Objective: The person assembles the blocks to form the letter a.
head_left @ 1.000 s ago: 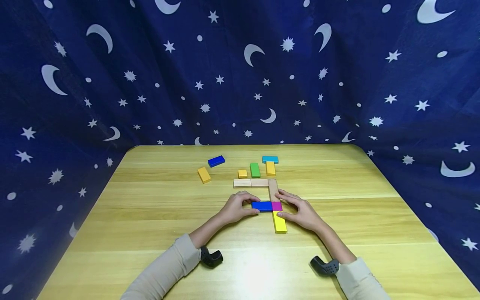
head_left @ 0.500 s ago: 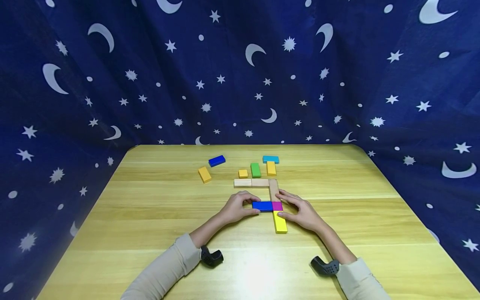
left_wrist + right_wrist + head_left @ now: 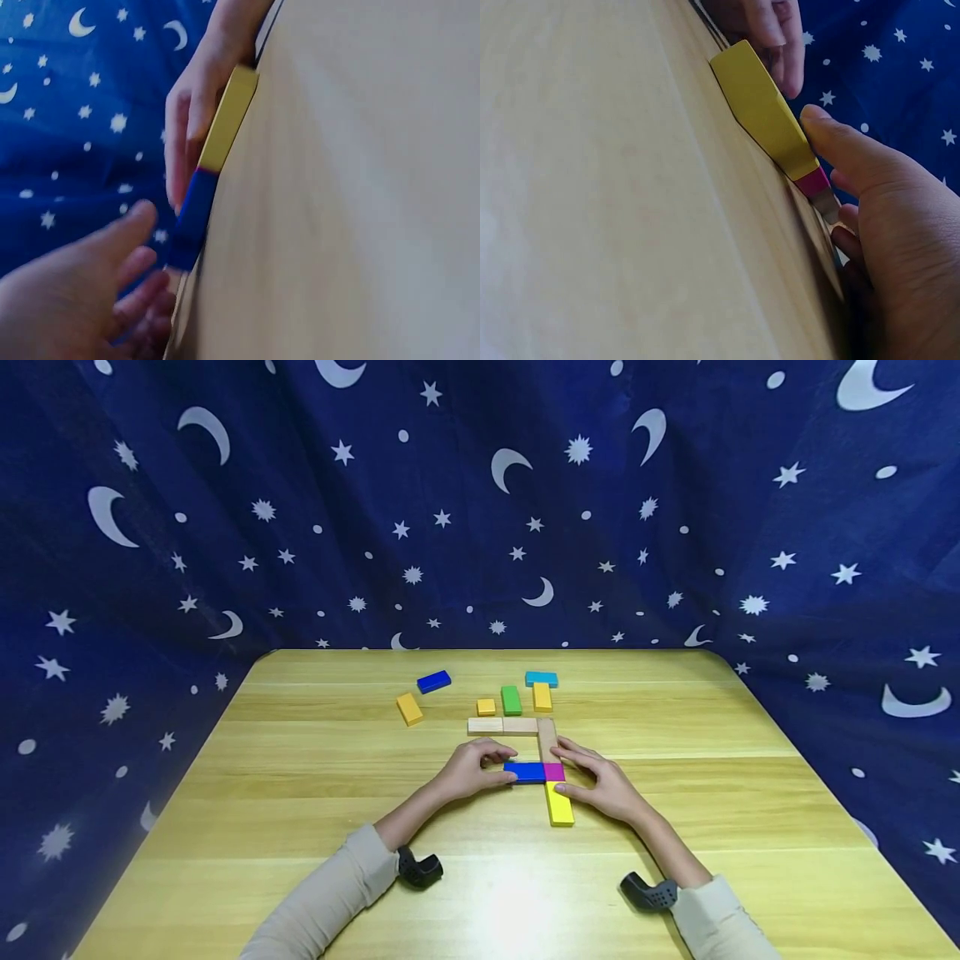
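Observation:
My left hand (image 3: 471, 768) is at the left end of a blue block (image 3: 525, 772), thumb and fingers spread. In the left wrist view a small gap shows between that hand (image 3: 82, 292) and the blue block (image 3: 193, 221). The blue block meets a small magenta block (image 3: 553, 772). A yellow block (image 3: 560, 806) extends from the magenta one toward the person, and a plain wooden block (image 3: 548, 739) extends away. My right hand (image 3: 606, 787) lies along the right side, its thumb at the yellow block and fingertips by the wooden block; its other fingers are partly hidden.
Two plain wooden blocks (image 3: 502, 727) continue the row leftward. Behind lie a small orange block (image 3: 486, 707), a green block (image 3: 511, 700), an orange block (image 3: 542, 697), a light blue block (image 3: 541, 679), a dark blue block (image 3: 433, 682) and another orange block (image 3: 409, 709).
My left hand has drawn slightly left and back from the blue block's end, its fingers loosening. The right hand and the blocks have stayed put.

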Motion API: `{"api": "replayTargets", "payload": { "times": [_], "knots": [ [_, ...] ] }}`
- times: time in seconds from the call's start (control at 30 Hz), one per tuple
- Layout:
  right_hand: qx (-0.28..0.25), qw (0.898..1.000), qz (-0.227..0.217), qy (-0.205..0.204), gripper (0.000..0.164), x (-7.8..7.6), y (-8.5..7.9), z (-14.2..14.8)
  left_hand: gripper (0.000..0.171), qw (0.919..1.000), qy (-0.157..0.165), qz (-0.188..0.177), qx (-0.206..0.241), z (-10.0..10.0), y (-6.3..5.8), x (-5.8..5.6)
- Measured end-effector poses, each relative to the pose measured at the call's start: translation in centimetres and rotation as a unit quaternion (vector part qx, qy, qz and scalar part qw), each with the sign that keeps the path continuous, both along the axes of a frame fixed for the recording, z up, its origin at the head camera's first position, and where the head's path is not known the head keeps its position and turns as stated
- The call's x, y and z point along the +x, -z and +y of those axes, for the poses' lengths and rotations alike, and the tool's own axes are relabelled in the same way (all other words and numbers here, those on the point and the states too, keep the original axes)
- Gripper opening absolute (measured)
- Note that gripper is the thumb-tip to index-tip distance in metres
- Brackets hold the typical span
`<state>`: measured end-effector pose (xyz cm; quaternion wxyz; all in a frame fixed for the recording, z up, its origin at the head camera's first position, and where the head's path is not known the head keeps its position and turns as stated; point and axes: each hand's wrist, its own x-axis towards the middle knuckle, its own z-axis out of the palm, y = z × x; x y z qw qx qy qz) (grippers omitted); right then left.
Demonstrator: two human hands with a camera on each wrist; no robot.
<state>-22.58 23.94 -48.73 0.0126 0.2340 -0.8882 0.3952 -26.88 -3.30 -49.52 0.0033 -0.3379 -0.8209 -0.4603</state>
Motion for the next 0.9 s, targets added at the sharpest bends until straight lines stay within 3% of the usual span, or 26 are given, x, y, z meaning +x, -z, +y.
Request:
{"api": "replayTargets", "payload": {
  "times": [0.23, 0.37, 0.5, 0.67, 0.9],
  "knots": [
    [-0.013, 1.000, -0.003, -0.012, 0.058, 0.2, -0.3, -0.2, 0.034, 0.9944, -0.050, -0.057, 0.073, -3.5, -2.4, -2.4],
    [-0.018, 1.000, -0.001, -0.021, 0.058, 0.8, -1.4, -0.7, 0.035, 0.9887, -0.112, -0.033, 0.094, -6.9, -3.4, -4.1],
    [-0.015, 1.000, -0.007, -0.027, 0.057, 1.7, -3.2, -1.3, 0.037, 0.9828, -0.160, -0.026, 0.089, -10.6, -2.9, -5.5],
    [-0.005, 0.999, -0.003, -0.033, 0.057, 1.9, -3.7, -1.5, 0.043, 0.9869, -0.148, -0.047, 0.045, -13.7, -1.8, -6.6],
    [0.001, 0.999, 0.015, -0.028, 0.061, 0.4, -0.5, -0.3, 0.056, 0.9913, -0.118, -0.054, -0.025, -14.5, -0.9, -7.2]
  ]
}}
